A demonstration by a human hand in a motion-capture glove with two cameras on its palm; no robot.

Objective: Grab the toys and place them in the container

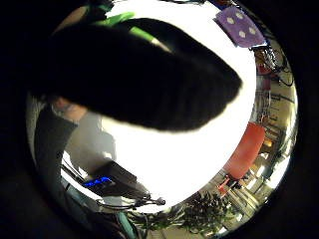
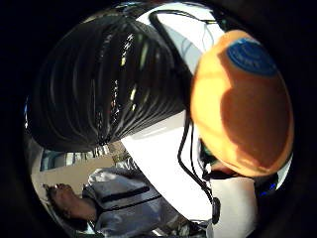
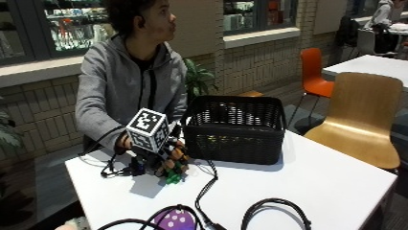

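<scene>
Nearest the outside camera, at the front edge of the white worktop [image 3: 319, 187], lies a purple spotted toy [image 3: 174, 219], flanked by black cable loops [image 3: 275, 211]. The same purple piece with white dots appears in the little-finger palm view [image 1: 240, 25], lying on the worktop well apart from the hand.

Further in, the right hand [image 3: 167, 160] is low over the worktop, just beside the front left corner of the container. Its fingers are curled downward around a small green toy [image 3: 173, 178], which sits at the fingertips, at or just above the worktop surface; contact with the surface cannot be determined. In the little-finger palm view a gloved finger [image 1: 144, 74] crosses most of the field, with green toy parts [image 1: 122, 20] visible beyond it. In the thumb-side palm view an orange rounded object with a blue disc [image 2: 242, 99] sits close to the palm; whether it is a toy or part of the hand cannot be told.

Behind the hand stands the container [image 3: 234, 128], a black woven basket, upright on the worktop. Its dark wall also fills part of the thumb-side palm view [image 2: 104, 84].

Beyond, the person in a grey hooded top [image 3: 121, 91] sits at the far side of the worktop. A wooden chair [image 3: 363, 115] stands at the worktop's end, and an orange chair [image 3: 315, 72] further back.
</scene>
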